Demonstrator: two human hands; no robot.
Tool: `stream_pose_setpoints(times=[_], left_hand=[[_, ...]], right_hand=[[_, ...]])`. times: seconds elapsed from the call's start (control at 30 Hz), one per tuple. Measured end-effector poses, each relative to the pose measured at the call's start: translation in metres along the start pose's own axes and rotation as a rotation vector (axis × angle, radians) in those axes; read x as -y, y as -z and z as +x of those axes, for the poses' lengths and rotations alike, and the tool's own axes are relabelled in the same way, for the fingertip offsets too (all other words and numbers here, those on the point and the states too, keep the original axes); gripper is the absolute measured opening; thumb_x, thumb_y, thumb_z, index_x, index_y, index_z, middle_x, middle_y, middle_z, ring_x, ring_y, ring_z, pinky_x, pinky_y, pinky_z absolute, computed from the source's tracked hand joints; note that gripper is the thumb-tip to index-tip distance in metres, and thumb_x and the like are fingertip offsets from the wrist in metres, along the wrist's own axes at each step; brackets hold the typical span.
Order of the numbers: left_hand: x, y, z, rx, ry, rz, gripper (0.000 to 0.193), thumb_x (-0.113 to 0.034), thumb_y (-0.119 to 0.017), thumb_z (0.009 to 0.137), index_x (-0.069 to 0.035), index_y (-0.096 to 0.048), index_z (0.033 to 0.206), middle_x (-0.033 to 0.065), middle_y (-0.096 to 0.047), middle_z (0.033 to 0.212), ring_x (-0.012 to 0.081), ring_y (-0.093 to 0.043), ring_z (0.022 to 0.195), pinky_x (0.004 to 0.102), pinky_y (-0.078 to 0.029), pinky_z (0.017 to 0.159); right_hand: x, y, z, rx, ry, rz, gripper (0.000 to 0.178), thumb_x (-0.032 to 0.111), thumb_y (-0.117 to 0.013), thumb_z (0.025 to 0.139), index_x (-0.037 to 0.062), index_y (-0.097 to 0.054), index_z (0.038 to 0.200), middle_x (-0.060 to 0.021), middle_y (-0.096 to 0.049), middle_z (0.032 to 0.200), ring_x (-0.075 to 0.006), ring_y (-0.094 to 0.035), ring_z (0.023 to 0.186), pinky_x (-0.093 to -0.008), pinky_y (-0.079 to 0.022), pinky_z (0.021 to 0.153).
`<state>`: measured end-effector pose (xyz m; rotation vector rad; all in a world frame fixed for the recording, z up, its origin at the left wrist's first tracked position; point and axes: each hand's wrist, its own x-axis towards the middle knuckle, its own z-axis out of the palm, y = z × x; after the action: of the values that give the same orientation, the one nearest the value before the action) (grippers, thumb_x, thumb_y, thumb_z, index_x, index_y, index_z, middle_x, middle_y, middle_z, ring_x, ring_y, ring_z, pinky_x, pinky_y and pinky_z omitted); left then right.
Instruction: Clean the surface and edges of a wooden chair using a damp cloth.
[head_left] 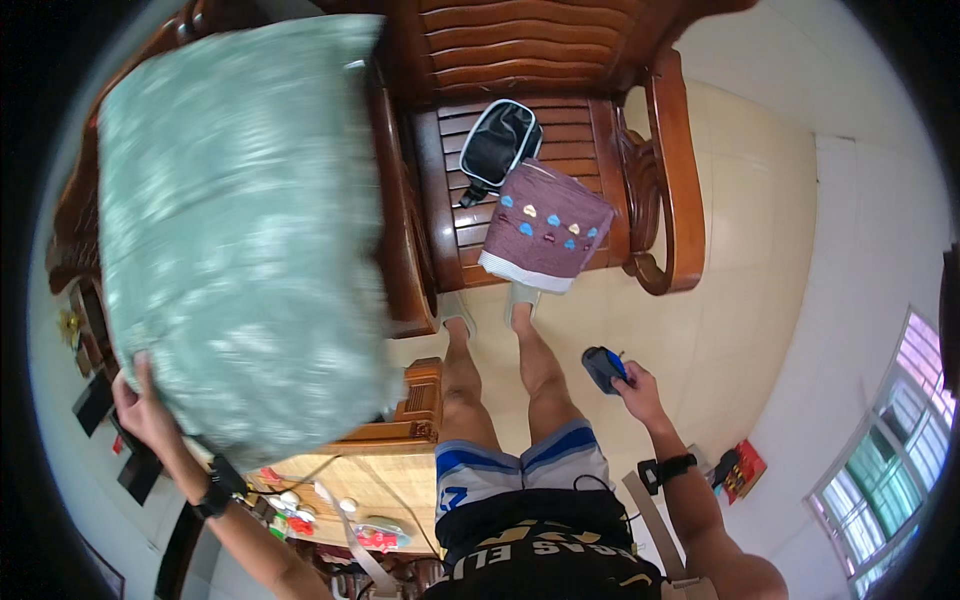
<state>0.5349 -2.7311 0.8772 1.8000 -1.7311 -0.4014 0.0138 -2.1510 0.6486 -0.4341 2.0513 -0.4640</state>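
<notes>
Filling the left of the view is a big pale green cushion [250, 230], shiny and smeared by motion. My left hand [148, 405] grips it at its lower left corner, fingers closed on the edge. Out to the right, over the floor, my right hand [638, 390] holds a small black-and-blue pouch-like item [605, 370] between thumb and fingers. On the slatted wooden chair [455, 240] ahead lies a folded purple cloth [550, 225] with heart patterns and a striped edge. It overlaps a black bag [500, 140] with white piping.
The chair's curved armrest [680, 180] stands to the right. At lower left is a wooden table [370, 480] with cables and several small items. A red item [745, 470] sits by the right wall, near a barred window [890, 450].
</notes>
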Motion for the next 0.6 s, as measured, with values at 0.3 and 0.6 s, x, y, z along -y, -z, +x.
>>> stream_pose_setpoints(times=[0.3, 0.6], left_hand=[[-0.011, -0.191, -0.056, 0.276, -0.246, 0.240, 0.023, -0.013, -0.070, 0.096, -0.004, -0.069, 0.117, 0.0111, -0.072, 0.111, 0.0233, -0.068, 0.099, 0.0361, -0.054, 0.088], [-0.084, -0.542, -0.329, 1.074, -0.086, -0.086, 0.094, -0.045, -0.093, 0.067, 0.009, -0.053, 0.132, 0.0312, -0.062, 0.130, 0.0428, -0.058, 0.125, 0.0431, -0.047, 0.108]], right_hand=[[-0.004, -0.048, 0.002, 0.030, -0.015, 0.271, 0.013, 0.004, -0.071, 0.092, -0.0001, -0.064, 0.103, 0.0008, -0.060, 0.074, -0.0063, -0.051, 0.068, -0.0259, -0.045, 0.062], [-0.010, -0.027, -0.008, -0.038, -0.046, 0.351, 0.013, 0.005, -0.071, 0.092, 0.0024, -0.063, 0.102, -0.0024, -0.061, 0.074, -0.0069, -0.053, 0.065, -0.0261, -0.047, 0.060]])
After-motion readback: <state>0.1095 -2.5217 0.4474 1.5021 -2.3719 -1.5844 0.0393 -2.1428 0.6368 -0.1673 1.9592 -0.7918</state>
